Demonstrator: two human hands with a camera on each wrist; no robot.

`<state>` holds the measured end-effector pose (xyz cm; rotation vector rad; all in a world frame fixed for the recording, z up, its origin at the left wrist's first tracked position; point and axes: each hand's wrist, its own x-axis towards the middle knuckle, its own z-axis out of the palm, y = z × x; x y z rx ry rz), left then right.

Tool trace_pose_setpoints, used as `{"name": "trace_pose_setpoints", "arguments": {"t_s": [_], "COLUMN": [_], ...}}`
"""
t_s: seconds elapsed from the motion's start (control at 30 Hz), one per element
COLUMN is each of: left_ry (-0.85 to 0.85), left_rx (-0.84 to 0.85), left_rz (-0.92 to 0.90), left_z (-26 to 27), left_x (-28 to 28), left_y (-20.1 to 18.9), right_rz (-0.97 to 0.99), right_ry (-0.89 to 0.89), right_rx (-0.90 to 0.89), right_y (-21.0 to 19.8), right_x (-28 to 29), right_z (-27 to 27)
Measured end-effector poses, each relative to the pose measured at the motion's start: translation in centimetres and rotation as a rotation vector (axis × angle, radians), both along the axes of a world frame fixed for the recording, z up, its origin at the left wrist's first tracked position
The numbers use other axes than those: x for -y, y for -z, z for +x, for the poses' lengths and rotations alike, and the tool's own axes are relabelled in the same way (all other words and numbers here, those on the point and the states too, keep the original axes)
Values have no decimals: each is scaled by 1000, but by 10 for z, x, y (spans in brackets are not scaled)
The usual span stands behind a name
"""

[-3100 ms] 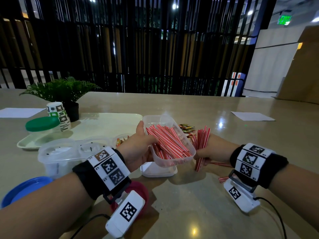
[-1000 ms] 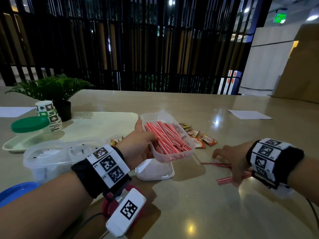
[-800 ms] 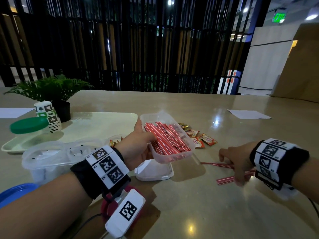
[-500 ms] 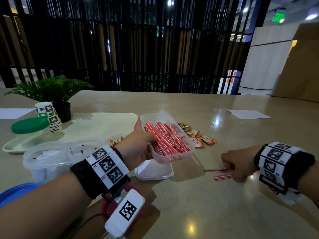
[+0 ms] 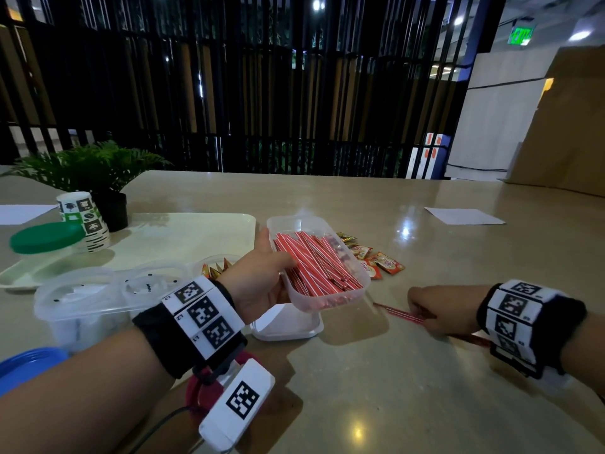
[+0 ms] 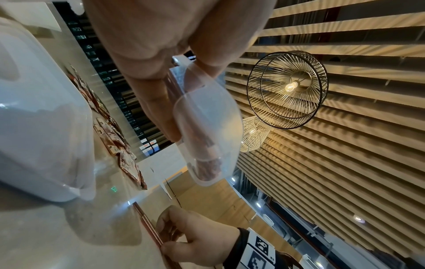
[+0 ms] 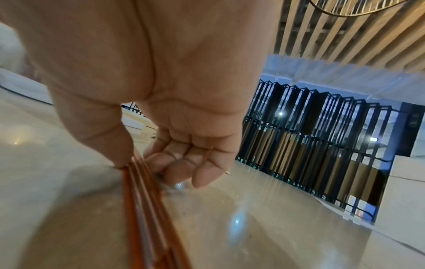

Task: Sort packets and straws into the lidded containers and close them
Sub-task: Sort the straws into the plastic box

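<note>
My left hand [image 5: 262, 276] grips the near left side of a clear oblong container [image 5: 353, 291], tilted above the table and filled with red-and-white straws [image 5: 314, 263]. In the left wrist view my fingers [image 6: 158, 112] curl under this container [image 6: 207, 127]. To the right, low on the table, my right hand [image 5: 435, 311] pinches a few loose straws [image 5: 397, 312]. The right wrist view shows thumb and fingers [image 7: 124, 145] closed on those straws [image 7: 147, 200]. Several sauce packets [image 5: 376, 260] lie behind the container.
A white oblong lid [image 5: 288, 326] lies below the held container. At left are clear round tubs [image 5: 82, 296], a small tub of packets [image 5: 216, 268], a tray [image 5: 183, 237], green lid [image 5: 45, 237], paper cups [image 5: 85, 221], plant [image 5: 98, 165], blue lids [image 5: 26, 365] and a red lid [image 5: 199, 388]. Paper [image 5: 465, 216] lies far right.
My right hand, which earlier held a bunch of straws by the container, has reached to loose straws on the table, drawn them together and closed on them. My left hand keeps the container steady.
</note>
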<state>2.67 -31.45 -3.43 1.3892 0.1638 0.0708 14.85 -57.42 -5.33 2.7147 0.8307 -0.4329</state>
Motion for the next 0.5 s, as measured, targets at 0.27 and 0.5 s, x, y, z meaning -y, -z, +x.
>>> {"name": "trace_pose_setpoints", "arguments": {"t_s": [0.27,0.5], "left_ry": [6,-3], "left_rx": [4,7], "left_rz": [-7,-10], "left_z": [-1,-1], "left_x": [-2,-4], "left_y": [2,1], "right_rz": [107,57], "right_ry": [-17,44], "right_rx": [30,20], "right_y": [9,10], "right_x": [1,-10], "right_z": [-2,-6]}}
